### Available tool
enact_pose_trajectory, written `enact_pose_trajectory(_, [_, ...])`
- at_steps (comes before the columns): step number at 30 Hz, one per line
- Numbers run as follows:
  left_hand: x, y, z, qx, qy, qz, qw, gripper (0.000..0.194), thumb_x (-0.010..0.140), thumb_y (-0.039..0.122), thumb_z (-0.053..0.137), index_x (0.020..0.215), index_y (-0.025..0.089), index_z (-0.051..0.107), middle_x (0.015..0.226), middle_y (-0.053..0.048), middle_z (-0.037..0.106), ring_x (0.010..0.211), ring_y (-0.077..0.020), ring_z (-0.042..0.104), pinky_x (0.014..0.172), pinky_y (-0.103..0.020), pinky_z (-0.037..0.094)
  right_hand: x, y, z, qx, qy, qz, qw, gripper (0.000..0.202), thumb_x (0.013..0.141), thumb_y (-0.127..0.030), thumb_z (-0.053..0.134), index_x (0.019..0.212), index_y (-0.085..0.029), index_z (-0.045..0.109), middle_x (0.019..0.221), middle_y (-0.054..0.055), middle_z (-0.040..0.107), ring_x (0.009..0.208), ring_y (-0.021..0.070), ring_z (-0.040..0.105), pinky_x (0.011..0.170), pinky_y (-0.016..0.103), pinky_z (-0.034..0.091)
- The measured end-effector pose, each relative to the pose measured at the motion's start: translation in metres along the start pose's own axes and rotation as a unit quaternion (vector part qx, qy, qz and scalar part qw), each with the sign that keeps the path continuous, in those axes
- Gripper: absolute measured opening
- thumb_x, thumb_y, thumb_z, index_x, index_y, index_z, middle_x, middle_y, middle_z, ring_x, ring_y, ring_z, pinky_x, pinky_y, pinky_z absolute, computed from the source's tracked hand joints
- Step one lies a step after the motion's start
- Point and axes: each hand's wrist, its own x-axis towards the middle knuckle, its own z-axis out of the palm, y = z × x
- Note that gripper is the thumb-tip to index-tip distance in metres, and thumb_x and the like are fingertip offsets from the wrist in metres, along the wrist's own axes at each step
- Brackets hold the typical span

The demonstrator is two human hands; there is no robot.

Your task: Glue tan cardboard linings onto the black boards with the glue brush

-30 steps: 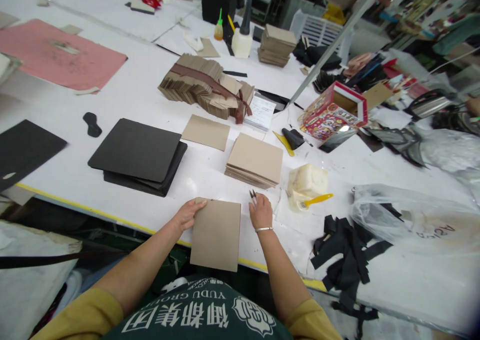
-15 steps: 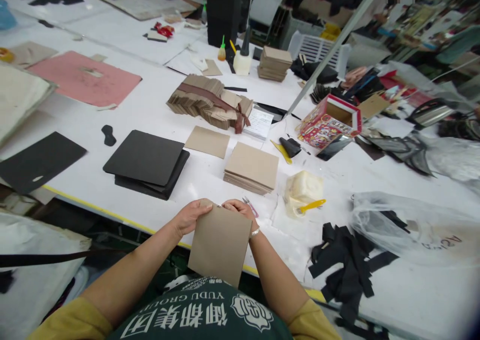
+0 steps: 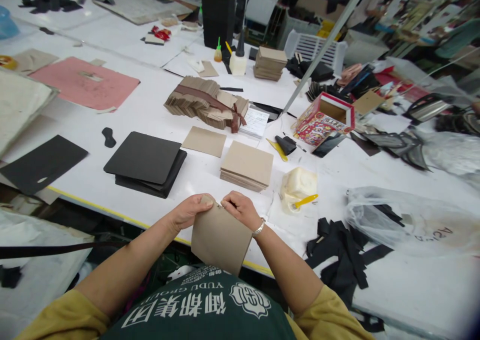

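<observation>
Head view: my left hand (image 3: 186,212) and right hand (image 3: 242,209) have fingers clamped on the tan cardboard sheet's (image 3: 220,237) top edge, lifted off the white surface (image 3: 157,115); I judge handling under way; next needs firm pinch.

Noted on the table (image 3: 157,112): two loose stacks of tan cards (image 3: 247,165), one tied bundle (image 3: 206,101). Two glue bottles (image 3: 237,60), one pink sheet (image 3: 86,82)
</observation>
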Motion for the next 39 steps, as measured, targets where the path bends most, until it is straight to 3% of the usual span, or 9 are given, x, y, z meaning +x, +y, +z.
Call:
enact_pose_trajectory(9, [0.000, 0.006, -0.003, 0.001, -0.029, -0.025, 0.999, 0.025, 0.068, 0.028, 0.068, 0.081, 0.011, 0.056, 0.067, -0.002, 0.057, 0.058, -0.0103, 0.052, 0.057, -0.021, 0.038, -0.002, -0.004, 0.010, 0.040, 0.007, 0.048, 0.998, 0.021, 0.084, -0.028, 0.045, 0.067, -0.018, 0.052, 0.065, -0.002, 0.052, 0.063, 0.0098, 0.048, 0.061, 0.021, 0.037])
enact_pose_trajectory(16, [0.005, 0.035, -0.007, 0.018, -0.094, -0.062, 0.993, 0.024, 0.068, 0.026, 0.068, 0.082, 0.010, 0.056, 0.070, -0.005, 0.059, 0.063, -0.0131, 0.055, 0.061, -0.025, 0.042, 0.017, -0.025, -0.016, -0.096, -0.019, -0.103, 0.990, 0.021, 0.086, -0.027, 0.042, 0.073, -0.017, 0.054, 0.073, 0.003, 0.052, 0.072, 0.0135, 0.046, 0.068, 0.026, 0.035])
enact_pose_trajectory(18, [0.007, 0.045, -0.006, 0.032, -0.095, -0.069, 0.993, 0.023, 0.069, 0.025, 0.067, 0.082, 0.010, 0.057, 0.072, -0.005, 0.060, 0.064, -0.0137, 0.056, 0.062, -0.025, 0.043, 0.019, -0.021, -0.014, -0.087, 0.003, -0.084, 0.993, 0.021, 0.086, -0.028, 0.042, 0.071, -0.018, 0.053, 0.072, 0.003, 0.052, 0.071, 0.0134, 0.046, 0.068, 0.025, 0.035])
enact_pose_trajectory(22, [0.007, 0.056, -0.004, 0.068, -0.065, -0.070, 0.993, 0.023, 0.069, 0.026, 0.068, 0.081, 0.009, 0.057, 0.071, -0.005, 0.060, 0.062, -0.0134, 0.057, 0.059, -0.024, 0.043, 0.019, -0.006, 0.005, 0.014, 0.050, 0.034, 0.998, 0.023, 0.084, -0.030, 0.043, 0.066, -0.018, 0.051, 0.065, 0.000, 0.052, 0.063, 0.0111, 0.047, 0.061, 0.022, 0.036])
enact_pose_trajectory(24, [0.006, 0.059, -0.003, 0.072, -0.047, -0.061, 0.994, 0.024, 0.068, 0.026, 0.069, 0.080, 0.009, 0.057, 0.069, -0.005, 0.060, 0.060, -0.0128, 0.056, 0.058, -0.024, 0.042, 0.019, -0.002, 0.013, 0.031, 0.068, 0.060, 0.995, 0.024, 0.084, -0.031, 0.043, 0.065, -0.019, 0.050, 0.064, -0.001, 0.052, 0.062, 0.0107, 0.047, 0.059, 0.022, 0.036])
enact_pose_trajectory(28, [0.005, 0.061, -0.005, 0.056, -0.036, -0.055, 0.996, 0.024, 0.066, 0.026, 0.070, 0.080, 0.011, 0.058, 0.069, -0.004, 0.060, 0.060, -0.0124, 0.056, 0.058, -0.023, 0.042, 0.025, -0.008, 0.007, -0.062, 0.099, 0.004, 0.993, 0.024, 0.085, -0.029, 0.042, 0.065, -0.019, 0.050, 0.066, 0.001, 0.051, 0.066, 0.0126, 0.046, 0.064, 0.024, 0.035])
enact_pose_trajectory(33, [0.009, 0.056, -0.011, 0.036, -0.070, -0.100, 0.992, 0.024, 0.067, 0.028, 0.070, 0.077, 0.010, 0.058, 0.071, -0.006, 0.062, 0.061, -0.0135, 0.057, 0.059, -0.025, 0.043, 0.031, -0.007, -0.004, -0.175, 0.024, -0.078, 0.981, 0.031, 0.087, -0.030, 0.038, 0.061, -0.019, 0.050, 0.065, 0.004, 0.048, 0.066, 0.0144, 0.042, 0.068, 0.027, 0.033])
enact_pose_trajectory(36, [0.011, 0.053, -0.013, 0.041, -0.062, -0.103, 0.992, 0.024, 0.067, 0.029, 0.069, 0.077, 0.010, 0.059, 0.069, -0.005, 0.062, 0.059, -0.0131, 0.057, 0.057, -0.024, 0.043, 0.030, 0.004, 0.004, -0.147, 0.040, -0.052, 0.987, 0.032, 0.087, -0.032, 0.037, 0.060, -0.019, 0.049, 0.064, 0.003, 0.048, 0.066, 0.0136, 0.041, 0.067, 0.026, 0.033])
enact_pose_trajectory(39, [0.010, 0.053, -0.013, 0.057, -0.044, -0.089, 0.993, 0.024, 0.066, 0.029, 0.070, 0.077, 0.010, 0.058, 0.068, -0.004, 0.061, 0.058, -0.0127, 0.056, 0.057, -0.024, 0.043, 0.028, 0.008, 0.015, -0.013, 0.054, 0.050, 0.997, 0.029, 0.083, -0.036, 0.041, 0.062, -0.018, 0.050, 0.064, 0.001, 0.049, 0.064, 0.0117, 0.043, 0.062, 0.024, 0.035])
